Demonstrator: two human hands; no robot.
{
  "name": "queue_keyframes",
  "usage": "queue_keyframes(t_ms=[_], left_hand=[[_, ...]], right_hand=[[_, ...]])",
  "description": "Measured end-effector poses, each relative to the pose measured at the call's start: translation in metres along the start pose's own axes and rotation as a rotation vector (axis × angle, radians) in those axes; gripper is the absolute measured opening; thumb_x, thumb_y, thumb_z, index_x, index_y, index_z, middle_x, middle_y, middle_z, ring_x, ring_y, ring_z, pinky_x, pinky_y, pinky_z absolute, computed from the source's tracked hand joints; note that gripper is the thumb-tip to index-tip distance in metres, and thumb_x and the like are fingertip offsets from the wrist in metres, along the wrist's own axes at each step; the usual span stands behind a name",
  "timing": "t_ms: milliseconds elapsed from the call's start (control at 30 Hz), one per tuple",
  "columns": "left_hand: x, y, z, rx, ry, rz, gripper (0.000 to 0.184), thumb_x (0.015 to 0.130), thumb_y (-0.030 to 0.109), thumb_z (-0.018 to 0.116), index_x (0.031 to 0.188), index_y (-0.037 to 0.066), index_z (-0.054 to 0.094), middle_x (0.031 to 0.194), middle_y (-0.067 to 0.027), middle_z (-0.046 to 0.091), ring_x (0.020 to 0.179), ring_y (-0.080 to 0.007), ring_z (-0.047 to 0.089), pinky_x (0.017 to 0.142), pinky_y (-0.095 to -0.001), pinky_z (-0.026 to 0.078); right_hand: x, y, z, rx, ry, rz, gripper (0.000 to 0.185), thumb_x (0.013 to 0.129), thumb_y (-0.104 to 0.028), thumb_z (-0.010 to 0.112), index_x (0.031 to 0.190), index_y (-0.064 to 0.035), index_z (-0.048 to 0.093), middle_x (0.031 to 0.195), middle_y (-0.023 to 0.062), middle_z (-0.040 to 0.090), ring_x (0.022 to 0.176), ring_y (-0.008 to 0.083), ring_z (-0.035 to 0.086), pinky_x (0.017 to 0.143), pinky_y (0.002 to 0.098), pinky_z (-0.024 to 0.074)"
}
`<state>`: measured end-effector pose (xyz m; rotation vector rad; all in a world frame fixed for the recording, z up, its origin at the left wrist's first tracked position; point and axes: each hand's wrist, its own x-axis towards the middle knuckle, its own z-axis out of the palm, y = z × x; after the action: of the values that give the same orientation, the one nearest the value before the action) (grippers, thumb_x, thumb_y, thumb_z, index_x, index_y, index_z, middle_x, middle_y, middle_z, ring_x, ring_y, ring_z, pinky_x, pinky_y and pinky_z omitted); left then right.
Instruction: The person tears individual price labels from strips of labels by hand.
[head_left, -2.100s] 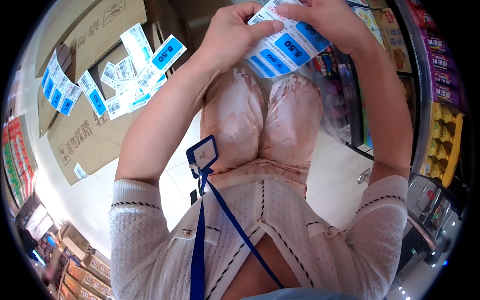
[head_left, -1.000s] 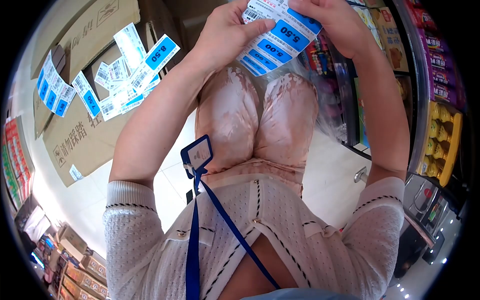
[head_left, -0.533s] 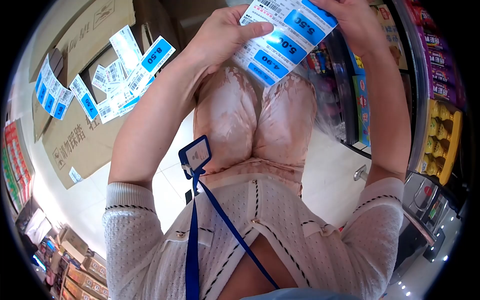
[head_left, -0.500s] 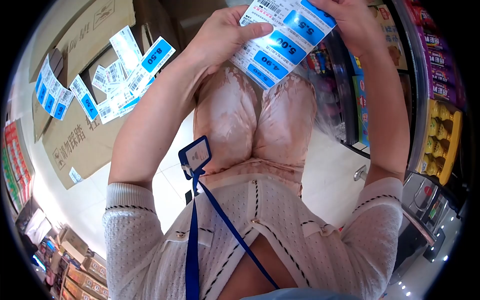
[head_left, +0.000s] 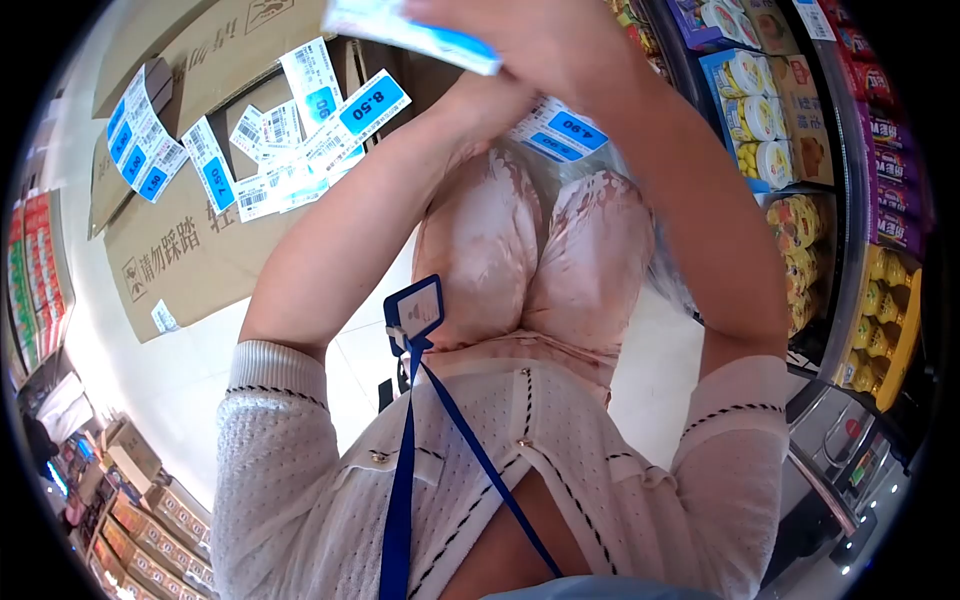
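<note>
Blurred by motion, my right hand (head_left: 530, 35) crosses to the left over my left hand and is closed on a price label (head_left: 385, 28), white and blue, at the top of view. My left hand (head_left: 490, 105) sits just below, mostly covered by the right one. It holds a sheet of price labels (head_left: 565, 135), of which only the lower part with "4.90" shows above my knees. To the left, several loose price labels (head_left: 375, 105) lie in an overlapping pile on a cardboard box (head_left: 190, 270). A curved label strip (head_left: 140, 140) lies farther left.
At the right, shelves hold yellow-lidded tubs (head_left: 750, 110), purple packs (head_left: 893, 185) and a yellow tray of small round items (head_left: 880, 325). A blue lanyard badge (head_left: 415, 310) hangs over my lap. Stacked cartons (head_left: 165, 535) stand at the lower left.
My right hand has moved left across my left hand, carrying a label away from the sheet. The sheet sits lower and is now largely hidden. The view has shifted slightly.
</note>
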<state>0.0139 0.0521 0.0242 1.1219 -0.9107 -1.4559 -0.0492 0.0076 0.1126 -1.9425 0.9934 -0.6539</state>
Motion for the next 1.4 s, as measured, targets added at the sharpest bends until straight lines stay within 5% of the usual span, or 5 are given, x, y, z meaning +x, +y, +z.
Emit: queue_keyframes(t_ms=[300,733,1000,1200,1400], left_hand=[[0.008,-0.002,-0.005,0.032,-0.109,-0.126,0.025,0.086,0.016,0.064,0.108,0.004,0.061,0.095,-0.0079,0.067,0.082,-0.0143,0.064,0.076,-0.0265,0.05],[0.018,-0.013,-0.008,-0.065,-0.161,0.058,0.023,0.087,0.02,0.062,0.103,0.003,0.062,0.087,-0.005,0.065,0.073,-0.0109,0.061,0.066,-0.0238,0.048],[0.013,-0.008,-0.009,0.186,-0.171,0.15,0.023,0.087,0.02,0.062,0.1,0.002,0.062,0.082,-0.0052,0.065,0.073,-0.0101,0.06,0.066,-0.0245,0.048],[0.007,-0.006,-0.006,0.012,-0.126,0.15,0.012,0.092,0.014,0.055,0.084,0.005,0.056,0.062,0.0073,0.042,0.054,-0.0017,0.035,0.047,-0.0189,0.027],[0.007,-0.003,-0.003,0.008,-0.136,0.189,0.008,0.087,0.01,0.062,0.089,0.003,0.059,0.071,0.0034,0.056,0.06,-0.0022,0.046,0.052,-0.0178,0.036]], right_hand=[[0.013,0.029,-0.068,-0.544,-0.221,0.172,0.027,0.081,-0.023,0.063,0.086,0.0036,0.065,0.074,0.011,0.064,0.069,0.0144,0.06,0.062,0.0298,0.046],[-0.013,0.074,-0.078,0.447,-0.421,0.498,0.016,0.091,-0.013,0.052,0.093,0.0007,0.061,0.082,0.0044,0.065,0.068,0.0103,0.061,0.062,0.0232,0.0494],[-0.013,0.079,-0.078,0.465,-0.45,0.474,0.013,0.089,-0.013,0.058,0.085,-0.0011,0.061,0.078,0.0031,0.064,0.066,0.0088,0.06,0.058,0.0222,0.0486],[-0.016,0.077,-0.07,0.506,-0.376,0.467,0.014,0.088,-0.013,0.058,0.085,0.0,0.062,0.077,0.0035,0.064,0.064,0.0093,0.06,0.057,0.0224,0.0485],[-0.019,0.065,-0.068,0.387,-0.295,0.455,0.015,0.088,-0.012,0.058,0.084,0.0014,0.063,0.074,0.0035,0.064,0.061,0.0094,0.059,0.056,0.0228,0.0484]])
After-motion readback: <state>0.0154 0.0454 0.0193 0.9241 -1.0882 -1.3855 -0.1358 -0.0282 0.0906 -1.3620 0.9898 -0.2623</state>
